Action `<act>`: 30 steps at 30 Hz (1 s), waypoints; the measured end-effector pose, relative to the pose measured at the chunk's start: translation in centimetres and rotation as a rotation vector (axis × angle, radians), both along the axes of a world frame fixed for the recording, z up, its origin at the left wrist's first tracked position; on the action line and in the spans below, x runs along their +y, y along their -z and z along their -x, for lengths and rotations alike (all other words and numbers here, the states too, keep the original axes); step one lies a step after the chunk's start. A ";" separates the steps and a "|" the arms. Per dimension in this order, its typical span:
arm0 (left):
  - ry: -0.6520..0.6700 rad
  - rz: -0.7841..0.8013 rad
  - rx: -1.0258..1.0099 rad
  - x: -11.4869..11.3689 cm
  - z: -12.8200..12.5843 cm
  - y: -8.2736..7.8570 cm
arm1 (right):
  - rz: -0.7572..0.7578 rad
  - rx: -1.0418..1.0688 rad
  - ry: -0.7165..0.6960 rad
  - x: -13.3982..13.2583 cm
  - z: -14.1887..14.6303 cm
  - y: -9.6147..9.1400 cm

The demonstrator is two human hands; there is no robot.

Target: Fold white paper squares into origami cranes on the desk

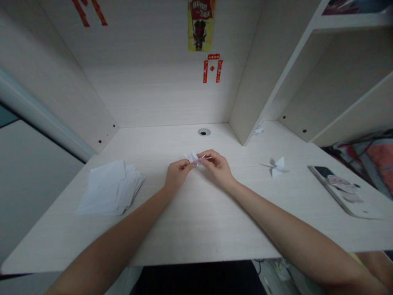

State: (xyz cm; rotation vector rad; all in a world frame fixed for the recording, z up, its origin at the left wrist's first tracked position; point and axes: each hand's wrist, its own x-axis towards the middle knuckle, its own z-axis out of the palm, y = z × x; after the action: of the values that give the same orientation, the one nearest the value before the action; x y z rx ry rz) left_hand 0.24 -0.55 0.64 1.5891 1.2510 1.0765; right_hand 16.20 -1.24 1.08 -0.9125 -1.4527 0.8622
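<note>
A small folded piece of white paper (193,157) with pointed flaps is held between both hands, over the middle of the desk. My left hand (178,175) pinches its left side with thumb and forefinger. On the other side, my right hand (218,169) grips it with the thumb and fingertips closed. The fingers cover part of the paper, so its full shape is hidden. To the right, a folded white paper pinwheel-like figure (277,167) rests on the desk. At the left lies a loose stack of white paper sheets (106,186).
A phone (346,192) in a decorated case lies at the desk's (190,229) right. Behind the hands is a round cable hole (204,132). An upright divider panel (260,73) stands back right, with a white paper piece (258,130) beside it. Cloth (376,157) lies far right.
</note>
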 end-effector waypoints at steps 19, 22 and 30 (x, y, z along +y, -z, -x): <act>-0.173 -0.153 0.199 -0.9 -0.3 -1.2 | 0.126 0.015 0.178 0.2 0.0 0.9; -0.188 -0.175 0.222 -0.8 -0.3 -1.2 | 0.051 -0.052 0.195 0.0 -0.1 0.6; -0.135 -0.176 0.198 -0.7 -0.2 -1.1 | 0.062 -0.005 0.074 0.3 0.0 0.6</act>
State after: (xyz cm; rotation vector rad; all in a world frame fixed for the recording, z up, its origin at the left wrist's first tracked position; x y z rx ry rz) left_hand 0.41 -1.22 1.76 1.8014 1.4446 1.1623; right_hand 16.21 -0.95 0.53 -1.0092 -1.3944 0.8541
